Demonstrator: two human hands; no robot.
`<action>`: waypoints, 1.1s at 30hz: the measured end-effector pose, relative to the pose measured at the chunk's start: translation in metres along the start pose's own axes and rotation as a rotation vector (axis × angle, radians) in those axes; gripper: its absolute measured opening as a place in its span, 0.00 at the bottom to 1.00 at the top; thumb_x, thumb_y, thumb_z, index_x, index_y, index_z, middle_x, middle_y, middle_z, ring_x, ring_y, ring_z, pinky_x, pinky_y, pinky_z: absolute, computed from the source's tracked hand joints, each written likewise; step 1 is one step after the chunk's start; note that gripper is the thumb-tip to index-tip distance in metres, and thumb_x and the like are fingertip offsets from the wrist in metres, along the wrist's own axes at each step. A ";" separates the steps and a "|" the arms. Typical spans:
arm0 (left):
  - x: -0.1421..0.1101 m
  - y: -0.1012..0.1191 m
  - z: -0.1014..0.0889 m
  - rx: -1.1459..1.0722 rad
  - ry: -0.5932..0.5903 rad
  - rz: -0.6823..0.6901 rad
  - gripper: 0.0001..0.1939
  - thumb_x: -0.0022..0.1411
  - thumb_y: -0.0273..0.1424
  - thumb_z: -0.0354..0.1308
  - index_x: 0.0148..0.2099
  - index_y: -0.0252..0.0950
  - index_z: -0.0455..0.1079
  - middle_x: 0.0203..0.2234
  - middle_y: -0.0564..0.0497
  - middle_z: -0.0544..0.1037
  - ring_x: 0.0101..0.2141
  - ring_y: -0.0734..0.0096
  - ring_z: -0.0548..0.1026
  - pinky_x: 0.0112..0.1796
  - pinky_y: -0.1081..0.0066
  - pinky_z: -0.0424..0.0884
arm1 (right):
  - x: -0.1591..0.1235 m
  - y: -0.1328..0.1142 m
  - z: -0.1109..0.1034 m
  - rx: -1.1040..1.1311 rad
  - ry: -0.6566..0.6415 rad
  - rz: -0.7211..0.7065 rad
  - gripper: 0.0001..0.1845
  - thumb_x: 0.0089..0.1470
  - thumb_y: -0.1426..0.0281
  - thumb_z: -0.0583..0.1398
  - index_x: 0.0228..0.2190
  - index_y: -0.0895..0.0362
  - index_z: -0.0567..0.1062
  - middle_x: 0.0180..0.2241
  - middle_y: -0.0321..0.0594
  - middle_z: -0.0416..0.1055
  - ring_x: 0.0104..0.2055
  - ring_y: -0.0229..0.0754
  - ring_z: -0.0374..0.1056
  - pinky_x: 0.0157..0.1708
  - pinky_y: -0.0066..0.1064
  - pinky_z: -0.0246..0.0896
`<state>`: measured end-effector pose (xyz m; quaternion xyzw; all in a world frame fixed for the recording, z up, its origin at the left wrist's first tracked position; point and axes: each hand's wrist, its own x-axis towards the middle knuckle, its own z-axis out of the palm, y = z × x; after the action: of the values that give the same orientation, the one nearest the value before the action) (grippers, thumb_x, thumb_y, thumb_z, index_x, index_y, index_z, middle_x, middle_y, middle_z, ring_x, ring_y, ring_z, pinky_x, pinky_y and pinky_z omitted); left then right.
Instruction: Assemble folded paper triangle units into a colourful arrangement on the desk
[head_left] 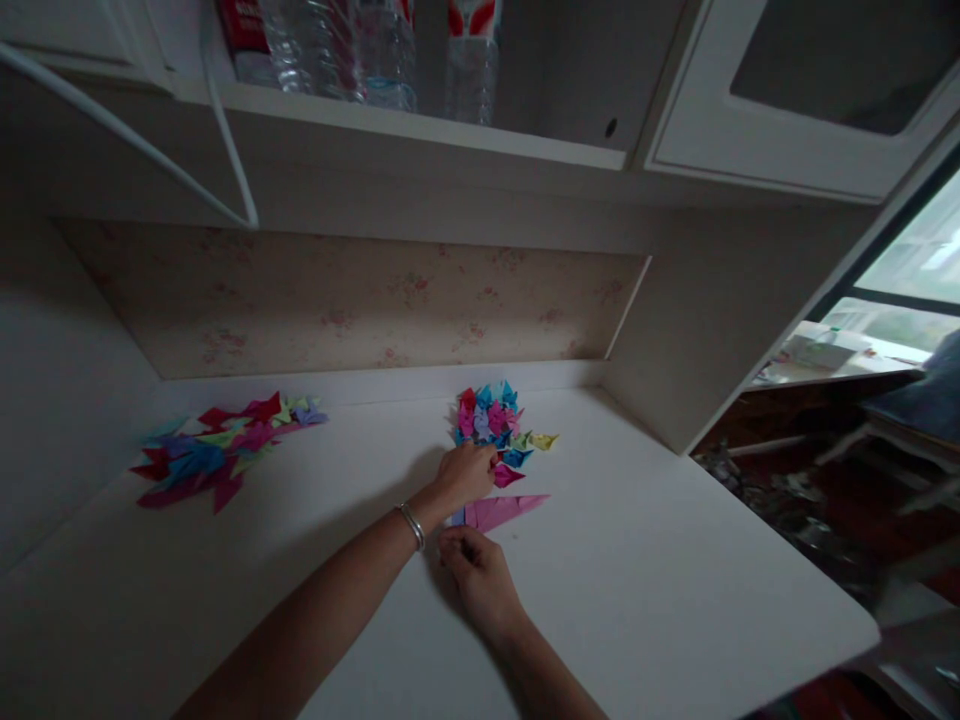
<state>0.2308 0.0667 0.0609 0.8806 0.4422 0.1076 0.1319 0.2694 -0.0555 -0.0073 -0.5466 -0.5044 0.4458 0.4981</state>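
Currently, the left hand, its wrist circled by a silver bracelet, is held with fingers curled at the near edge of a cluster of colourful folded papers on the white tabletop; whether any piece is gripped cannot be told. Nearer the camera, the right hand is kept loosely curled just beside a pink folded strip, its grasp likewise unclear, while a second, looser paper pile is seen well apart, at the tabletop's left.
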 end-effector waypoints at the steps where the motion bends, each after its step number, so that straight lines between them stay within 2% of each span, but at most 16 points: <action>1: 0.000 0.000 0.000 -0.001 0.002 -0.001 0.13 0.57 0.27 0.54 0.45 0.40 0.73 0.37 0.46 0.80 0.41 0.62 0.76 0.38 0.70 0.69 | 0.000 -0.001 0.000 -0.005 0.000 0.000 0.10 0.51 0.65 0.56 0.29 0.57 0.76 0.24 0.36 0.71 0.25 0.39 0.64 0.25 0.27 0.55; 7: -0.001 0.001 0.002 -0.015 0.029 -0.015 0.11 0.57 0.27 0.53 0.41 0.38 0.73 0.36 0.43 0.80 0.40 0.58 0.76 0.39 0.67 0.69 | -0.001 -0.002 -0.001 -0.014 -0.001 -0.009 0.10 0.51 0.67 0.56 0.31 0.57 0.76 0.25 0.37 0.71 0.27 0.40 0.65 0.27 0.28 0.56; 11: -0.002 -0.003 0.001 -0.051 0.064 -0.029 0.09 0.58 0.29 0.53 0.39 0.38 0.74 0.34 0.44 0.80 0.39 0.59 0.77 0.38 0.68 0.69 | -0.001 -0.001 -0.001 0.004 -0.012 -0.002 0.10 0.52 0.66 0.57 0.31 0.58 0.76 0.25 0.37 0.71 0.27 0.39 0.64 0.27 0.28 0.55; 16: -0.019 -0.017 -0.010 -0.137 0.152 -0.038 0.10 0.60 0.29 0.51 0.38 0.40 0.73 0.36 0.47 0.80 0.40 0.62 0.76 0.41 0.68 0.67 | -0.002 0.001 -0.002 0.000 -0.016 0.008 0.11 0.52 0.64 0.57 0.31 0.58 0.76 0.24 0.36 0.70 0.26 0.38 0.63 0.25 0.27 0.54; 19: -0.044 -0.034 -0.015 -0.208 0.192 -0.069 0.09 0.61 0.30 0.50 0.37 0.40 0.73 0.34 0.50 0.80 0.38 0.67 0.76 0.40 0.72 0.67 | -0.002 0.002 -0.002 -0.015 -0.024 0.000 0.11 0.53 0.64 0.57 0.31 0.57 0.76 0.25 0.36 0.71 0.26 0.38 0.63 0.25 0.27 0.54; 22: -0.080 -0.056 -0.013 -0.291 0.227 -0.135 0.10 0.61 0.30 0.49 0.38 0.38 0.72 0.33 0.50 0.80 0.34 0.70 0.76 0.37 0.74 0.68 | -0.003 0.002 -0.002 -0.033 -0.043 -0.016 0.12 0.54 0.62 0.57 0.31 0.58 0.76 0.25 0.37 0.70 0.27 0.39 0.63 0.26 0.27 0.55; 27: -0.150 -0.092 -0.006 -0.660 0.283 -0.285 0.10 0.59 0.35 0.51 0.35 0.36 0.71 0.29 0.51 0.78 0.32 0.69 0.75 0.34 0.74 0.66 | -0.008 0.001 -0.002 -0.138 -0.075 -0.071 0.16 0.57 0.60 0.55 0.31 0.59 0.75 0.26 0.38 0.70 0.28 0.39 0.63 0.28 0.27 0.55; 30: -0.187 -0.115 -0.005 -0.763 0.302 -0.399 0.12 0.58 0.38 0.53 0.37 0.37 0.71 0.24 0.54 0.74 0.26 0.70 0.71 0.28 0.74 0.62 | -0.013 0.001 0.000 -0.242 -0.105 -0.090 0.17 0.58 0.60 0.54 0.30 0.59 0.76 0.26 0.39 0.71 0.27 0.39 0.63 0.27 0.28 0.55; 33: -0.213 -0.140 -0.006 -0.856 0.320 -0.460 0.11 0.57 0.40 0.54 0.36 0.37 0.68 0.21 0.58 0.67 0.23 0.72 0.66 0.26 0.75 0.58 | -0.014 0.001 0.004 -0.341 -0.116 -0.087 0.16 0.57 0.61 0.55 0.30 0.58 0.77 0.27 0.39 0.73 0.28 0.40 0.65 0.28 0.28 0.56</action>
<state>-0.0002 -0.0239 0.0048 0.6003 0.5554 0.3806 0.4315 0.2645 -0.0692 -0.0091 -0.5743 -0.6235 0.3626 0.3872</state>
